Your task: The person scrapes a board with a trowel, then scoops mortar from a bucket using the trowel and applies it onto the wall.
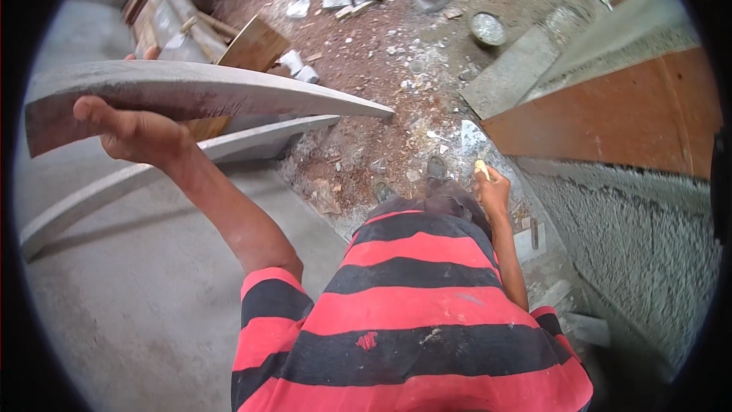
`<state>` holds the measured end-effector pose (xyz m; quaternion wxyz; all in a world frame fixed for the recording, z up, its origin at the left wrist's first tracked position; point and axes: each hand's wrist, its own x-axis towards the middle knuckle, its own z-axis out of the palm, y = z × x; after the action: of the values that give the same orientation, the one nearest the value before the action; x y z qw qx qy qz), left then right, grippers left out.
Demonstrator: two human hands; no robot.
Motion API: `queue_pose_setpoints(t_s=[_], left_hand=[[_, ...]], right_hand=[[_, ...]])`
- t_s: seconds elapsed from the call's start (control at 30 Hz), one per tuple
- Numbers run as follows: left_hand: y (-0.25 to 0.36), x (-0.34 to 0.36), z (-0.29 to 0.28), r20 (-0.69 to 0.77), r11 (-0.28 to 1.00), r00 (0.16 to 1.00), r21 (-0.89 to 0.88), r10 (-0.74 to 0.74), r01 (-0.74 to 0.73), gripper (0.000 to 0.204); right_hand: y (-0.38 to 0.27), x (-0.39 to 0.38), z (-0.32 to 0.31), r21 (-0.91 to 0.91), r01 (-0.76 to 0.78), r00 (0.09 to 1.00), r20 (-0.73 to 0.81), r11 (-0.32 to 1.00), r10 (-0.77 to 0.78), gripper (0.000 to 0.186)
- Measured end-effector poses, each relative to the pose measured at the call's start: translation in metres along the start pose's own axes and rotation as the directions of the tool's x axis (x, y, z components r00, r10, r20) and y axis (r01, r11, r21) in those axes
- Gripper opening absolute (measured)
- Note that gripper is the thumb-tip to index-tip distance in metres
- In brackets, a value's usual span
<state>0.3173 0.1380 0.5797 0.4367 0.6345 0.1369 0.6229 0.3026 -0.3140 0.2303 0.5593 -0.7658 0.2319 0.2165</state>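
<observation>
At ten o'clock from the middle of the view, a long grey board (pixel 236 91) is held by the left hand (pixel 145 136), thumb on its near face, fingertips showing past its far edge. At three o'clock, the right hand (pixel 495 189) holds a small pale-yellow piece (pixel 481 168) in narrowed fingers. A bucket (pixel 486 44) sits at one o'clock on the littered ground (pixel 335 53).
</observation>
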Motion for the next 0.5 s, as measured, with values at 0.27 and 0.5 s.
queue_pose_setpoints(t_s=[0.27, 0.5], left_hand=[[0.002, 0.007, -0.127, -0.284, 0.890, 0.916, 0.433, 0.284, -0.141, 0.098], [0.095, 0.027, -0.215, -0.595, 0.843, 0.751, 0.528, 0.286, 0.097, 0.095]], right_hand=[[0.003, 0.046, -0.011, -0.255, 0.161, 0.987, 0.055, 0.953, -0.152, 0.046], [0.009, 0.075, -0.030, -0.467, 0.218, 0.972, 0.024, 0.857, -0.235, 0.043]])
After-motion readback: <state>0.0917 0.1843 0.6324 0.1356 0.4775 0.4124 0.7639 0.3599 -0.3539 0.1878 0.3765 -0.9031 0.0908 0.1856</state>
